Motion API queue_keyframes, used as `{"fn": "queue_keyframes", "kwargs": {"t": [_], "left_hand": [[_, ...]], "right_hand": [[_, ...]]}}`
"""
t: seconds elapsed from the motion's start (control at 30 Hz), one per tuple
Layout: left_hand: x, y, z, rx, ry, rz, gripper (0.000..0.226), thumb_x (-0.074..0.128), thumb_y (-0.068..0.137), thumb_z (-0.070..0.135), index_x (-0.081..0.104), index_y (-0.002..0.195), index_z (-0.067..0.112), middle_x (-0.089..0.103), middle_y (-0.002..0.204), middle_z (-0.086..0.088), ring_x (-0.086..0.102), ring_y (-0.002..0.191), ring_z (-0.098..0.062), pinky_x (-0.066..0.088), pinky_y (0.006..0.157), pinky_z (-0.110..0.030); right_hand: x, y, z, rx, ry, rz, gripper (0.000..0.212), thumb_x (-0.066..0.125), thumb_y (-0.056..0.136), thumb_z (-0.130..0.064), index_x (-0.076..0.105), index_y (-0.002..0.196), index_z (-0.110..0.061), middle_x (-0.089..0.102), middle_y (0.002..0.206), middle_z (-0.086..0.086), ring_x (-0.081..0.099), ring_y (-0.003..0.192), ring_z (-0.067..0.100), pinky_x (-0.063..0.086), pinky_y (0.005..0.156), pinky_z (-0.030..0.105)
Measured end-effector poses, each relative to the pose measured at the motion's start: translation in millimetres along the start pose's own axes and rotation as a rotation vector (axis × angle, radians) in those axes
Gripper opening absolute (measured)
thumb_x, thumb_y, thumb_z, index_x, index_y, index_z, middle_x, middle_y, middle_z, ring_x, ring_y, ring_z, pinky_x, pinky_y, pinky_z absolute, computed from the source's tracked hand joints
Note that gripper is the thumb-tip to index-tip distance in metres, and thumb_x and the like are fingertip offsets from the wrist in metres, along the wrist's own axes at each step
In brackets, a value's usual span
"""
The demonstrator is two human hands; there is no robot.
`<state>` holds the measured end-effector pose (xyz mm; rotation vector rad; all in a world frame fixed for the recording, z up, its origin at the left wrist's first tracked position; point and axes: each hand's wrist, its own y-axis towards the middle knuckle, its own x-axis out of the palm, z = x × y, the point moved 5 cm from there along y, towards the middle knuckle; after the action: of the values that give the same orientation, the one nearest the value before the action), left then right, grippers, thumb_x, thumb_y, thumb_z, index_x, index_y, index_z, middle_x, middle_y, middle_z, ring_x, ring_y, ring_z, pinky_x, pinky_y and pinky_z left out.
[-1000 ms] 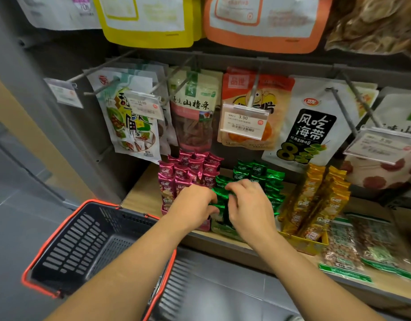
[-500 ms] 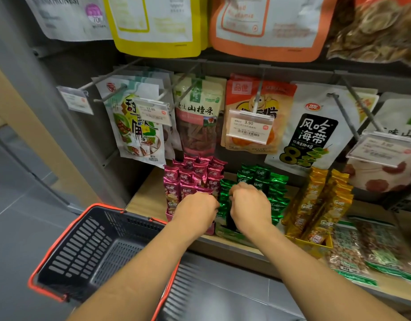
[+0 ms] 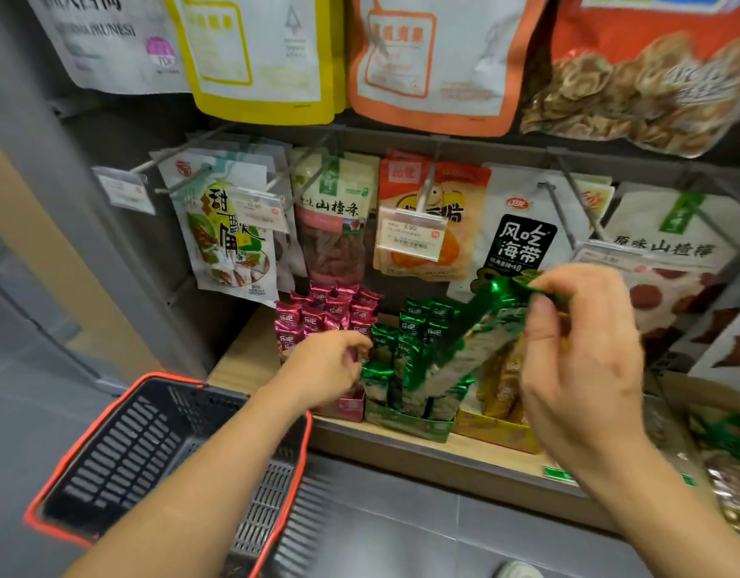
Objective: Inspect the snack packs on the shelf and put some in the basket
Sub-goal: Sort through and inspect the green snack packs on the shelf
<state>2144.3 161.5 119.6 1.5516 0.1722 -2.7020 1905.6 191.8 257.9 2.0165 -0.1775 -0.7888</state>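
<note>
Grip first: the right hand [image 3: 577,360] has a green snack pack [image 3: 476,340] pinched by its top end between thumb and curled fingers. I read that hold as chosen for looking, since it leaves the long face of the pack bare and turned toward the camera. The pack hangs slanted, top end up by the hand and lower end down among the other green packs in their green display box [image 3: 406,423] on the shelf [image 3: 243,360], so by my judgement it is only part-way clear of the row. The left hand [image 3: 322,369] sits low in front, at the seam between the pink packs [image 3: 331,310] and the green ones, fingers curled. Blur keeps me from telling whether it holds anything or only steadies the neighbours so they don't tip out. The basket [image 3: 110,452] is below and left of the shelf edge, under the left forearm, mouth up, which puts it on the short path down from the box. No pack shows in the part of it I can see. I'd want the pack fully free before swinging it over.
</note>
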Motion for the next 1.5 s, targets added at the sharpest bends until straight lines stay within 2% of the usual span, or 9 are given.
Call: {"fn": "queue_keyframes", "kwargs": {"t": [0.13,0.3,0.43,0.5,0.67,0.87,0.97,1.13,1.5], "left_hand": [[-29,-21,28,0.048,-0.305,0.012,0.016,0.061,0.094,0.023,0.075,0.101,0.027,0.07,0.072,0.008,0.059,0.057,-0.004,0.045,0.059,-0.021],[-24,-64,84,0.242,-0.76,-0.238,0.029,0.066,0.085,0.035,0.064,0.115,0.033,0.074,0.104,0.009,0.069,0.093,-0.005,0.056,0.073,-0.021],[-15,-67,86,0.194,-0.822,-0.214,0.063,0.082,0.074,0.02,0.054,0.131,0.024,0.072,0.109,-0.008,0.067,0.105,-0.026,0.056,0.09,-0.045],[-16,-68,85,0.224,-0.837,-0.187,0.061,0.085,0.071,0.015,0.058,0.125,0.024,0.074,0.102,-0.003,0.069,0.096,-0.018,0.057,0.085,-0.039],[-28,-65,79,0.192,-0.999,0.054,0.032,0.084,0.071,0.016,0.063,0.093,0.023,0.07,0.08,0.011,0.065,0.076,-0.001,0.052,0.067,-0.017],[-46,-61,59,0.123,-1.24,0.059,0.024,0.078,0.069,0.016,0.067,0.091,0.015,0.069,0.08,-0.003,0.066,0.072,-0.018,0.057,0.066,-0.031],[-55,-60,51,0.107,-1.329,0.085,0.03,0.078,0.072,0.021,0.067,0.097,0.008,0.069,0.077,-0.002,0.066,0.066,-0.012,0.054,0.057,-0.021],[-54,-59,46,0.061,-1.397,0.12,0.025,0.065,0.074,0.022,0.067,0.096,0.009,0.069,0.074,0.001,0.063,0.061,-0.006,0.047,0.049,-0.014],[-58,-56,35,0.05,-1.048,0.191,0.016,0.067,0.086,0.015,0.073,0.074,0.025,0.07,0.077,0.003,0.067,0.075,-0.009,0.055,0.066,-0.025]], "right_hand": [[7,-10,19,0.226,0.154,-0.164,0.013,0.05,0.096,-0.007,0.053,0.092,-0.019,0.051,0.085,-0.004,0.042,0.075,0.003,0.035,0.074,0.007],[37,-33,23,0.619,0.53,-0.377,0.013,0.052,0.098,-0.012,0.058,0.091,-0.021,0.063,0.085,0.011,0.059,0.074,0.029,0.054,0.068,0.048],[44,-40,11,0.786,0.84,-0.343,0.013,0.057,0.094,-0.003,0.063,0.09,-0.014,0.069,0.078,-0.004,0.066,0.075,0.012,0.059,0.071,0.032],[47,-43,5,0.791,0.903,-0.356,0.011,0.061,0.091,-0.012,0.062,0.101,-0.014,0.066,0.089,-0.003,0.065,0.082,0.009,0.057,0.073,0.024],[69,-71,-16,0.627,0.723,-0.814,0.068,0.052,0.078,-0.065,0.037,0.139,-0.038,0.059,0.12,-0.021,0.06,0.107,-0.002,0.05,0.085,0.017],[75,-78,-23,0.467,0.651,-0.857,0.039,0.056,0.093,-0.049,0.041,0.129,-0.044,0.065,0.107,-0.01,0.061,0.099,0.011,0.049,0.093,0.041],[75,-77,-26,0.476,0.701,-0.881,0.031,0.057,0.092,-0.047,0.045,0.12,-0.039,0.064,0.096,-0.006,0.063,0.085,0.017,0.052,0.084,0.048],[80,-85,-26,0.634,0.881,-0.918,0.026,0.061,0.093,-0.034,0.044,0.112,-0.034,0.059,0.098,0.002,0.07,0.06,0.032,0.057,0.056,0.038],[75,-88,-16,0.374,0.352,-0.746,0.029,0.039,0.094,-0.06,0.037,0.115,-0.039,0.06,0.075,-0.008,0.055,0.063,0.008,0.037,0.052,0.027]]}}
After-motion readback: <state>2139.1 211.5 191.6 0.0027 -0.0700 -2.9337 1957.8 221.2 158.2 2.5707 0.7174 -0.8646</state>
